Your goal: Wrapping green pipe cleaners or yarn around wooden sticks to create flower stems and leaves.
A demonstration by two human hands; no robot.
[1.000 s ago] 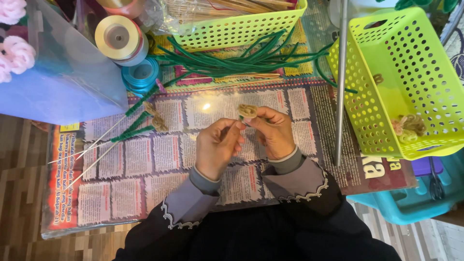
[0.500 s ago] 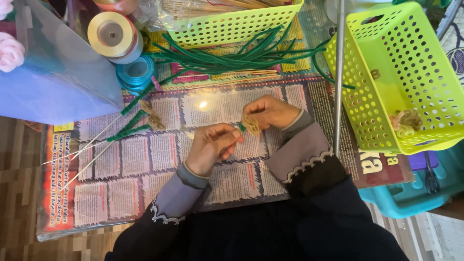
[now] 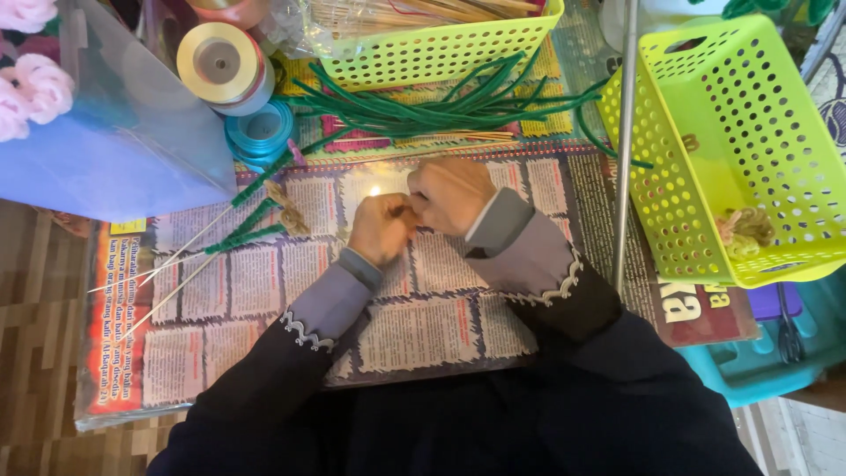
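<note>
both hands meet over the newspaper-covered tabletop [image 3: 423, 326]. the left hand [image 3: 381, 229] and right hand [image 3: 451, 194] are curled knuckles-up and touching, each grip closed on a small tan piece [image 3: 407, 211] that shows only as a sliver in the gap where the fingertips come together; most of it is hidden. just left of the hands lie two green-wrapped sticks [image 3: 231, 231]. beyond the hands sits a pile of green stems [image 3: 441, 106], with a lime basket [image 3: 740, 150] to the right.

Green stems [image 3: 441, 104] lie between two yellow-green baskets [image 3: 749, 150], perhaps ribbon rolls [image 3: 220, 63] beside.
</note>
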